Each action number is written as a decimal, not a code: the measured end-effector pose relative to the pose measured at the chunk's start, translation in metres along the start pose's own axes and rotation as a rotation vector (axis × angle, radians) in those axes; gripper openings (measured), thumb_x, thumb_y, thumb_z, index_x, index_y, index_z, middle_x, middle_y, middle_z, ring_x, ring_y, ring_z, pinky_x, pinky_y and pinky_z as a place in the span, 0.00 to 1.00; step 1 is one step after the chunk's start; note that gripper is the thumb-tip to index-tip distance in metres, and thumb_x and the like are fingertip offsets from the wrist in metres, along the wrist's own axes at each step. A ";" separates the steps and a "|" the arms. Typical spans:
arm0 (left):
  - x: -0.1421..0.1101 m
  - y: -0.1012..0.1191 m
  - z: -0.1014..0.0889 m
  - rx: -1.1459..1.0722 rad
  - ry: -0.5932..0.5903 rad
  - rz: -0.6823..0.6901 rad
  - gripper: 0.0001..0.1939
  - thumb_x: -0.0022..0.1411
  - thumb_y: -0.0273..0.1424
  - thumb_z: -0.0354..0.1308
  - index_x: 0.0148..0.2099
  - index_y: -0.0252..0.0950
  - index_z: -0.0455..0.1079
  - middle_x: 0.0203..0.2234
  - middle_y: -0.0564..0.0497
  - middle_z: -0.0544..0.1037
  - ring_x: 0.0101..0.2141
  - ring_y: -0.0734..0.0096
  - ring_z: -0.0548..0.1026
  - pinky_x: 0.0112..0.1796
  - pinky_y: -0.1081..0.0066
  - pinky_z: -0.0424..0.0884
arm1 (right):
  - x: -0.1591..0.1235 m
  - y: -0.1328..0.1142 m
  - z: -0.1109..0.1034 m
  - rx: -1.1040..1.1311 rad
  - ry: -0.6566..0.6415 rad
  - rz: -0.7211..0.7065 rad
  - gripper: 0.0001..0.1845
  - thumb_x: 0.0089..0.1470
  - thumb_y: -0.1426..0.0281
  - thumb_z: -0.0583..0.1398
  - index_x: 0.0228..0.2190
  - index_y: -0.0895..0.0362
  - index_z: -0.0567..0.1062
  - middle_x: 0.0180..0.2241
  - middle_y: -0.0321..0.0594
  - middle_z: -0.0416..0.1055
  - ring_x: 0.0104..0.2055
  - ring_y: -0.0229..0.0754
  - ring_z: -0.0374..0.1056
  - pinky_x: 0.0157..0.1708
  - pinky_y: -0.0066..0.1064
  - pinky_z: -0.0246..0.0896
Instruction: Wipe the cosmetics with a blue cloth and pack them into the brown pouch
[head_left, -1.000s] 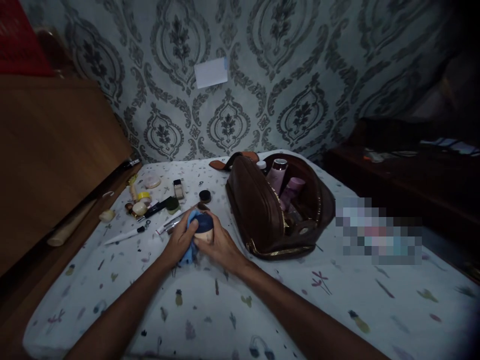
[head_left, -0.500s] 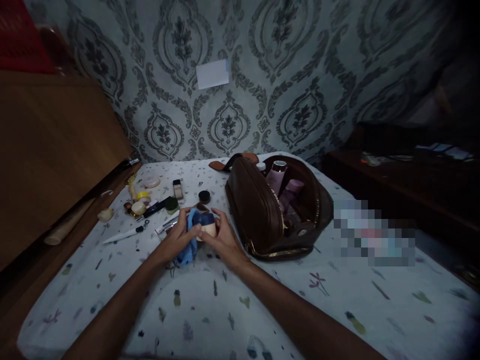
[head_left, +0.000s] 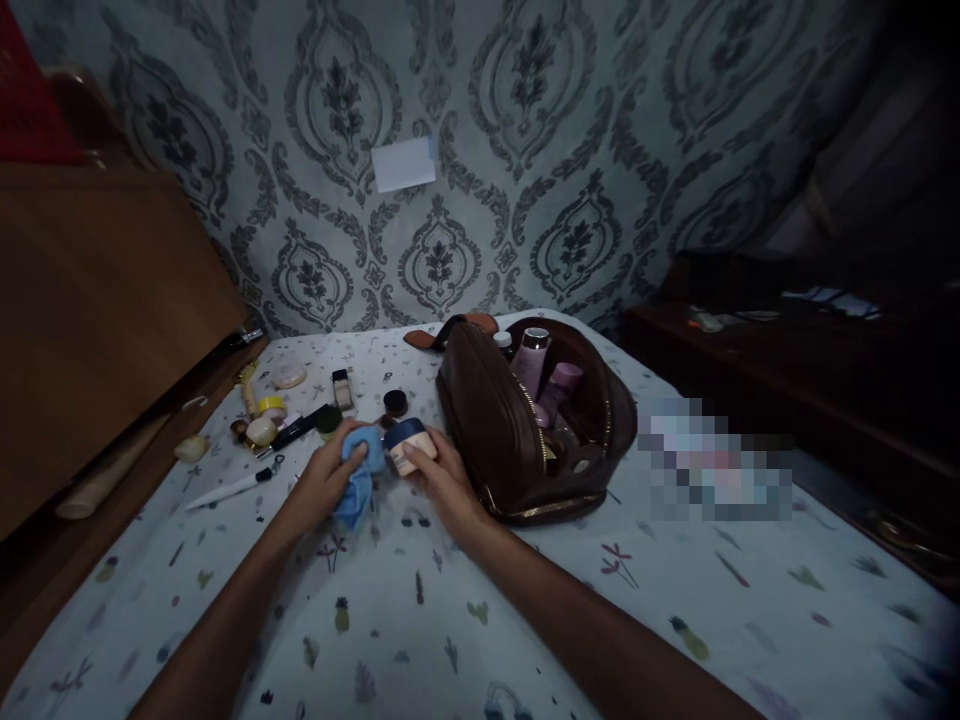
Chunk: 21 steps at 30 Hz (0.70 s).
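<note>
A crumpled blue cloth (head_left: pixel 357 490) is gripped in my left hand (head_left: pixel 328 478), its lower end hanging down. My right hand (head_left: pixel 447 480) is closed round a small cream jar with a dark blue lid (head_left: pixel 411 455), tilted, the thumb across its front. Cloth and jar are side by side, close together. Just right of my right hand stands an open brown toiletry bag (head_left: pixel 487 430), with a pink bottle (head_left: pixel 532 358) and a second pink container (head_left: pixel 562 388) inside. Beyond the jar lies a round black lid or pot (head_left: pixel 395 402).
At the left lie several cosmetics: a foundation bottle (head_left: pixel 342 388), a yellow-lidded jar (head_left: pixel 271 407), a compact (head_left: pixel 289 375) and a white pointed stick (head_left: pixel 229 490). A wooden board (head_left: pixel 97 330) leans at the left. A patterned sheet (head_left: pixel 420 640) covers the surface; wallpaper rises behind.
My left hand and the cloth have come away from the jar, to the left. More of the jar's front shows, in my right hand. The whole view has shifted slightly.
</note>
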<state>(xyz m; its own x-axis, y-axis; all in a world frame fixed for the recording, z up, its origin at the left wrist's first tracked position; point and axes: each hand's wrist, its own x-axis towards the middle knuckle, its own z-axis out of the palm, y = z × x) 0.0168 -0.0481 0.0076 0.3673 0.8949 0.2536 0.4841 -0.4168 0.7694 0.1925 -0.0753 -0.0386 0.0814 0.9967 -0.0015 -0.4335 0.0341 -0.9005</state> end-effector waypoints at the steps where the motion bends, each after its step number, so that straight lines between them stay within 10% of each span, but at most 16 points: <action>1: -0.001 0.002 0.002 -0.004 0.085 -0.034 0.22 0.67 0.47 0.49 0.52 0.37 0.69 0.37 0.49 0.78 0.39 0.60 0.76 0.44 0.64 0.71 | -0.002 0.000 0.000 -0.041 -0.014 -0.013 0.29 0.46 0.57 0.65 0.48 0.55 0.69 0.40 0.41 0.73 0.40 0.43 0.71 0.38 0.33 0.67; 4: -0.004 0.006 0.009 0.005 0.198 0.000 0.25 0.68 0.48 0.46 0.57 0.36 0.67 0.42 0.46 0.77 0.43 0.59 0.74 0.47 0.61 0.69 | -0.008 -0.001 0.001 -0.187 -0.047 -0.047 0.35 0.45 0.59 0.67 0.53 0.53 0.63 0.40 0.38 0.72 0.40 0.43 0.71 0.39 0.34 0.66; 8: -0.007 0.001 0.021 -0.014 0.017 0.283 0.24 0.70 0.45 0.44 0.57 0.38 0.71 0.55 0.42 0.71 0.57 0.57 0.67 0.58 0.57 0.60 | -0.015 -0.003 0.003 -0.341 -0.108 -0.114 0.27 0.46 0.59 0.66 0.45 0.54 0.65 0.35 0.34 0.71 0.37 0.42 0.69 0.37 0.33 0.64; 21: -0.008 0.004 0.030 0.000 0.166 0.170 0.19 0.72 0.41 0.42 0.40 0.37 0.71 0.34 0.48 0.73 0.37 0.64 0.71 0.42 0.65 0.66 | -0.017 0.001 0.006 -0.424 -0.194 -0.196 0.22 0.42 0.64 0.68 0.39 0.54 0.67 0.32 0.32 0.68 0.34 0.39 0.64 0.34 0.30 0.60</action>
<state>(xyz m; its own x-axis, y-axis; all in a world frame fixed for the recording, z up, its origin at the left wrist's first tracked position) 0.0400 -0.0619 -0.0092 0.3078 0.8258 0.4725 0.4262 -0.5637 0.7075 0.1850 -0.0918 -0.0365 -0.0613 0.9713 0.2299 -0.0212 0.2290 -0.9732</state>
